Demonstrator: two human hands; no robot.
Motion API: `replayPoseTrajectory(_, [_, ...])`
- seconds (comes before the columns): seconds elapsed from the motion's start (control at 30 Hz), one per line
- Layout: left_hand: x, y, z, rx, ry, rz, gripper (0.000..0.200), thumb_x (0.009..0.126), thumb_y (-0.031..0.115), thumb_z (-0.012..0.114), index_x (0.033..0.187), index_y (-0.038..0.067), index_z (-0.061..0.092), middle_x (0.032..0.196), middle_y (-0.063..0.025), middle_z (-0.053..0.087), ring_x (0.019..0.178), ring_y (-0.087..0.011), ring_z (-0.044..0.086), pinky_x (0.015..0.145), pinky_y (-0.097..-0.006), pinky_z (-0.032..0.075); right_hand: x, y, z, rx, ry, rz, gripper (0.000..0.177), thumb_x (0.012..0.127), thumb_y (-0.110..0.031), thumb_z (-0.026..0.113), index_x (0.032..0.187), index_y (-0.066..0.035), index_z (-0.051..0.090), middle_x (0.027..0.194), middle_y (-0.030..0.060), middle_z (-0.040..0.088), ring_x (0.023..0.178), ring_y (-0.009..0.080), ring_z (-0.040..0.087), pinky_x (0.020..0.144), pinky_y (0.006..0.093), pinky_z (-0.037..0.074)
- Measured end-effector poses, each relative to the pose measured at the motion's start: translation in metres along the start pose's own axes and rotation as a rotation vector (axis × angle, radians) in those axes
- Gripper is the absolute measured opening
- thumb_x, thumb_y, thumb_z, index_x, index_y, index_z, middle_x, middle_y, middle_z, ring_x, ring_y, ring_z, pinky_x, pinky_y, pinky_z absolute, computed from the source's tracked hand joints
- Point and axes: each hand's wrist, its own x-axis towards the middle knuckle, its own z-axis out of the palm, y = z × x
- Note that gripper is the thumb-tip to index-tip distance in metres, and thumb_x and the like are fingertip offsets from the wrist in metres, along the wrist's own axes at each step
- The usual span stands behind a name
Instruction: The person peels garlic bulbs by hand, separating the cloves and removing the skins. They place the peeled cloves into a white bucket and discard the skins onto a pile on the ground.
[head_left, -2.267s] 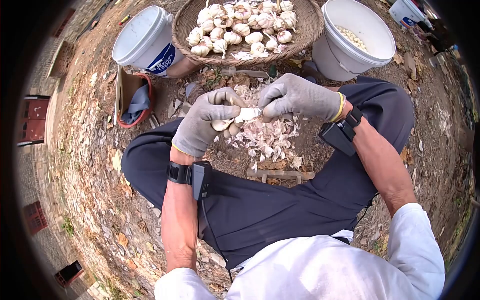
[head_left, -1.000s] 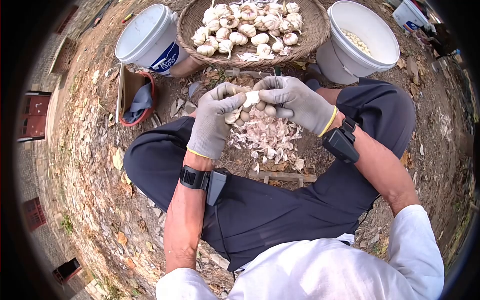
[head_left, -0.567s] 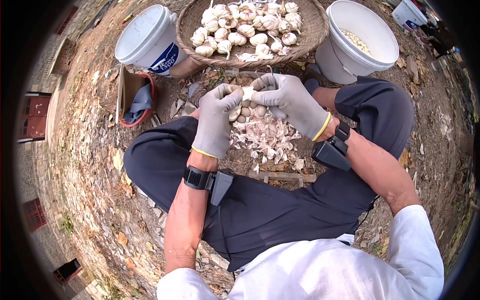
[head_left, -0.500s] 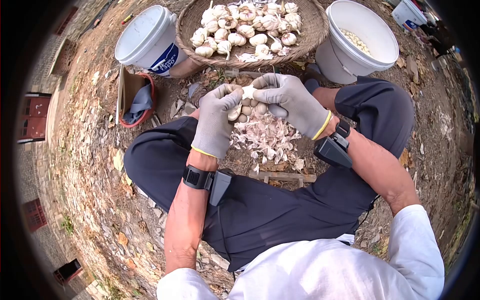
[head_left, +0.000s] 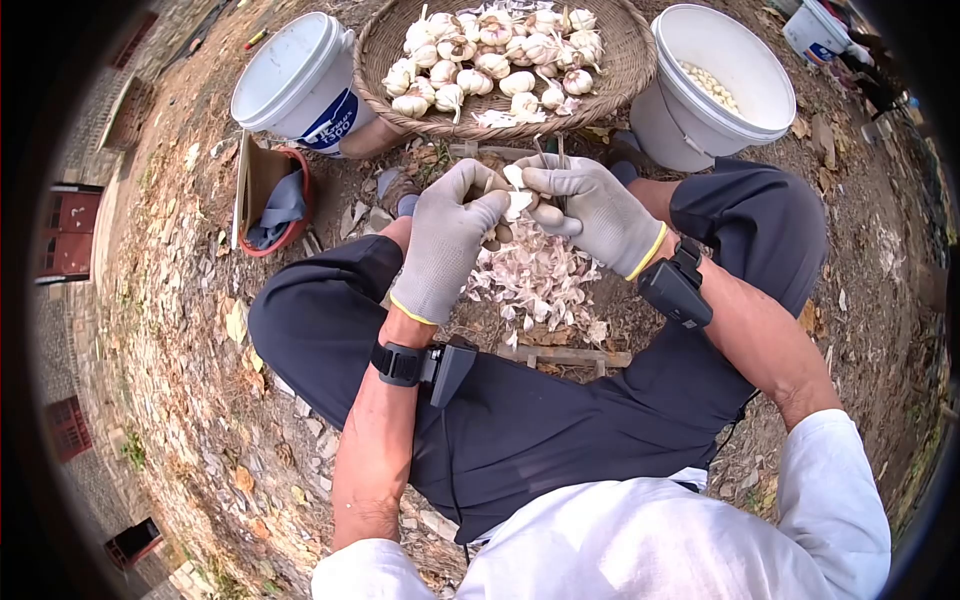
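My left hand (head_left: pixel 448 238), in a grey knitted glove with a yellow cuff, is closed in a pinch at white garlic (head_left: pixel 517 205). My right hand (head_left: pixel 597 215), gloved the same way, has its thumb and fingers closed at a garlic clove (head_left: pixel 514 176) just above. Two thin metal prongs (head_left: pixel 561 152) stick up past the right fingers; what tool they belong to is hidden. Both hands meet over a heap of papery garlic skins (head_left: pixel 540 275) on the ground, between my legs.
Beyond the hands, a round wicker basket (head_left: pixel 625 80) holds whole garlic bulbs (head_left: pixel 475 80). A white bucket (head_left: pixel 665 125) at right contains peeled cloves (head_left: pixel 710 85). Another white bucket (head_left: pixel 290 85) stands left, near a reddish tub (head_left: pixel 290 232) with dark cloth. A low wooden piece (head_left: pixel 565 355) lies before me.
Both hands have turned slightly, and the fingertips have shifted on the garlic. White pieces now show between them, and the thin prongs above my right hand are more visible.
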Motion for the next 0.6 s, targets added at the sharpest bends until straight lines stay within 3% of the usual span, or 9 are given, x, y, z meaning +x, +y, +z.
replayPoseTrajectory(0.1, [0.001, -0.004, 0.001, 0.225, 0.043, 0.096, 0.007, 0.098, 0.005, 0.064, 0.099, -0.002, 0.062, 0.077, -0.0060, 0.066, 0.065, -0.0106, 0.063, 0.059, -0.0275, 0.050, -0.004, -0.003, 0.009, -0.147, 0.073, 0.017, 0.017, 0.105, -0.019, 0.068, 0.105, -0.002, 0.066, 0.080, 0.0000, 0.067, 0.056, 0.0035, 0.056, 0.045, 0.0169, 0.037])
replayPoseTrajectory(0.33, [-0.004, 0.003, -0.001, 0.386, -0.056, 0.110, 0.009, 0.098, 0.007, 0.065, 0.098, -0.001, 0.061, 0.075, -0.0057, 0.064, 0.065, -0.0110, 0.061, 0.060, -0.0311, 0.049, -0.008, -0.008, 0.022, -0.452, 0.151, 0.076, 0.025, 0.103, -0.026, 0.072, 0.103, -0.002, 0.066, 0.076, -0.0010, 0.066, 0.051, 0.0026, 0.053, 0.043, 0.0178, 0.037])
replayPoseTrajectory(0.47, [-0.004, 0.004, -0.007, 0.377, -0.160, 0.072, 0.009, 0.098, 0.006, 0.065, 0.095, 0.000, 0.060, 0.076, -0.0030, 0.062, 0.067, -0.0085, 0.060, 0.060, -0.0283, 0.049, -0.007, -0.008, 0.007, -0.352, 0.167, 0.083, 0.030, 0.106, -0.028, 0.068, 0.110, 0.001, 0.068, 0.076, -0.0009, 0.065, 0.050, 0.0023, 0.051, 0.043, 0.0176, 0.037])
replayPoseTrajectory(0.6, [-0.006, 0.006, -0.008, 0.379, -0.186, 0.020, 0.008, 0.098, 0.007, 0.066, 0.093, 0.001, 0.063, 0.076, 0.0001, 0.063, 0.067, -0.0062, 0.061, 0.059, -0.0242, 0.048, -0.007, -0.011, -0.005, -0.227, 0.088, 0.085, 0.037, 0.109, -0.032, 0.061, 0.118, 0.004, 0.067, 0.081, 0.0019, 0.068, 0.056, 0.0034, 0.056, 0.045, 0.0170, 0.039])
